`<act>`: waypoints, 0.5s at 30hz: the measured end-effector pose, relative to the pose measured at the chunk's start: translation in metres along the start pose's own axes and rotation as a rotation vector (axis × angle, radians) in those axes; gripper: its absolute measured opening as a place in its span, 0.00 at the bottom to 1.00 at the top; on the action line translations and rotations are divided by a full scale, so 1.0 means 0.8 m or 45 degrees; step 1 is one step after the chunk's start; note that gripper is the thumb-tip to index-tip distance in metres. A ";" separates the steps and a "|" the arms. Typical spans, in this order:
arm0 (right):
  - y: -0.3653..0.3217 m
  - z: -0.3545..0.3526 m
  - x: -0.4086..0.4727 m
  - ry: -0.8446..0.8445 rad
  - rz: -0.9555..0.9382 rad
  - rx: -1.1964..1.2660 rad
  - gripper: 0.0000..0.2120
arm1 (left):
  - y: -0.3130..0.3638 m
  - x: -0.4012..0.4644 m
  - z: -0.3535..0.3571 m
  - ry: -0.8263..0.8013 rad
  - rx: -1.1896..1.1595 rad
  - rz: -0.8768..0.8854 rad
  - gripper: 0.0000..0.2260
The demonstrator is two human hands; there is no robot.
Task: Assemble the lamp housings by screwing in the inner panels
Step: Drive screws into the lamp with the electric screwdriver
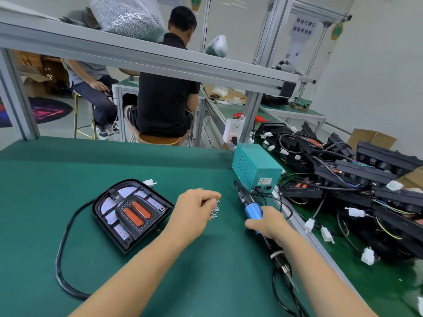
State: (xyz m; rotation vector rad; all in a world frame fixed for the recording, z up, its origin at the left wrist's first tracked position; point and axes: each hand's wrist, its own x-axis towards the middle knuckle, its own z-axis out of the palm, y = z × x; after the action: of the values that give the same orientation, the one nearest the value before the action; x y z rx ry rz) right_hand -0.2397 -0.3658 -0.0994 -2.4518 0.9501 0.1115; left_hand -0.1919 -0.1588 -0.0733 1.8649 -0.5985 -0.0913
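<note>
Head view: the lamp housing lies flat at centre-left on the green mat — rigid plastic, judged light, best steadied by its rim. Loose screws are pinched at by the left hand, fingers curled. The screwdriver is gripped by the right hand — small screws, easily dropped.

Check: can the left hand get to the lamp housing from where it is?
Probably yes. The left hand is at the loose screws, just right of the lamp housing, with only bare green mat between them. Its fingers look curled at the screws, though.
</note>
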 end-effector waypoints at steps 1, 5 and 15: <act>-0.001 -0.004 -0.002 -0.051 0.020 0.262 0.12 | 0.004 0.002 -0.007 0.001 -0.107 -0.026 0.11; -0.020 -0.024 -0.016 -0.225 0.127 1.158 0.07 | 0.013 0.008 -0.038 0.037 -0.536 -0.155 0.09; -0.130 -0.063 -0.092 -0.175 -0.451 2.375 0.09 | -0.007 -0.002 -0.124 0.106 -1.292 -0.502 0.06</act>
State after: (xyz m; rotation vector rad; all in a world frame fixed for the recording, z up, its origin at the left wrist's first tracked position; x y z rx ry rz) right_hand -0.2329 -0.2797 0.0068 -0.7727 0.1743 -0.4987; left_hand -0.1571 -0.0714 -0.0414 0.9568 -0.0587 -0.4798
